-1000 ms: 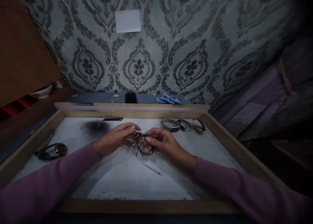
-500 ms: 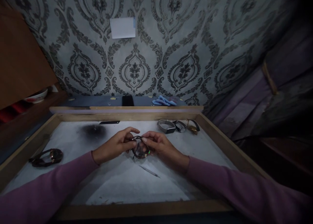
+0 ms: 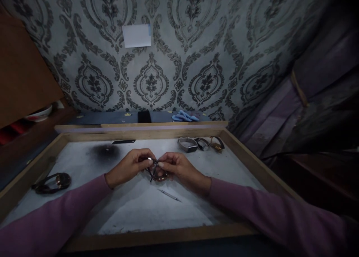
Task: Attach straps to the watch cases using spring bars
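Over the middle of the white tray floor, both hands hold a wristwatch (image 3: 161, 178) by its dark strap. My left hand (image 3: 133, 166) pinches the strap near its shiny buckle between thumb and fingers. On the other side, my right hand (image 3: 183, 170) is closed on the strap's other part, its thumb tip close to the left fingertips. The strap pieces cross at the top, and the round case hangs below, partly hidden by the right fingers. Just under the hands lies a slim metal pen-like tool (image 3: 169, 195), touched by neither.
A wooden frame (image 3: 151, 236) borders the tray. Another dark-strapped watch (image 3: 63, 180) lies at the left. Three watches or bands, including a grey one (image 3: 188, 144), sit at the back right. A black flat strip (image 3: 123, 141) lies at the back; a blue cloth (image 3: 185, 116) and dark phone-like object (image 3: 144, 116) are beyond.
The strap ends have come together and now cross between the fingertips. The watch case has tilted, showing less of its face. The whole view has shifted slightly.
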A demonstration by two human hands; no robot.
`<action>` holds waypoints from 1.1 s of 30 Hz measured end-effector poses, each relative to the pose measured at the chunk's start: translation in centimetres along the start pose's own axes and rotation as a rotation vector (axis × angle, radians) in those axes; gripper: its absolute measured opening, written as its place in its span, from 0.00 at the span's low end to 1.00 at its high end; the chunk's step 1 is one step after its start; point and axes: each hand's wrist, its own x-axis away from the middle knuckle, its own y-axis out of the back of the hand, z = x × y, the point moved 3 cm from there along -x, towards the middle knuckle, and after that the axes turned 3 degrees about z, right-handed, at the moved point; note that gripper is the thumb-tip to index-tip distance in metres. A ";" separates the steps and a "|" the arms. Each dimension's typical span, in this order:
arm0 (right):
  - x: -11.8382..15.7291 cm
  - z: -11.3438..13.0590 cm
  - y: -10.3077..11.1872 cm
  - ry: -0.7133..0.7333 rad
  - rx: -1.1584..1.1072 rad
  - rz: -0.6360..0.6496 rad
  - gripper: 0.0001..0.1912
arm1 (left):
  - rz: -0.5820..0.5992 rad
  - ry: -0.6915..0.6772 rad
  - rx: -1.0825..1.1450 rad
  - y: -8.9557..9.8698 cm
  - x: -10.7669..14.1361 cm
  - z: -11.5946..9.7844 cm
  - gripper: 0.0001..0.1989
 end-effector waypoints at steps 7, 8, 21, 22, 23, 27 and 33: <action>-0.2 0.1 -0.1 0.015 0.017 -0.010 0.22 | 0.017 -0.001 -0.002 0.0 -0.2 0.3 0.15; -0.2 0.2 -0.1 0.023 0.019 -0.021 0.22 | 0.007 0.011 0.025 0.0 -0.2 0.4 0.16; 1.0 1.5 2.4 0.156 0.253 -0.258 0.14 | -0.037 0.195 0.265 -0.4 -3.9 1.8 0.18; 1.4 1.8 2.6 0.180 0.289 -0.281 0.12 | -0.029 0.199 0.257 -0.3 -4.6 1.8 0.17; 1.8 2.0 2.9 0.201 0.327 -0.301 0.10 | -0.022 0.203 0.247 -0.3 -5.4 1.7 0.16; 3.8 3.0 4.1 0.262 0.471 -0.370 0.08 | 0.003 0.191 0.177 -0.6 -7.9 1.3 0.11; 7.2 3.9 5.2 0.275 0.666 -0.361 0.08 | -0.032 0.170 -0.038 -0.6 -10.0 1.7 0.07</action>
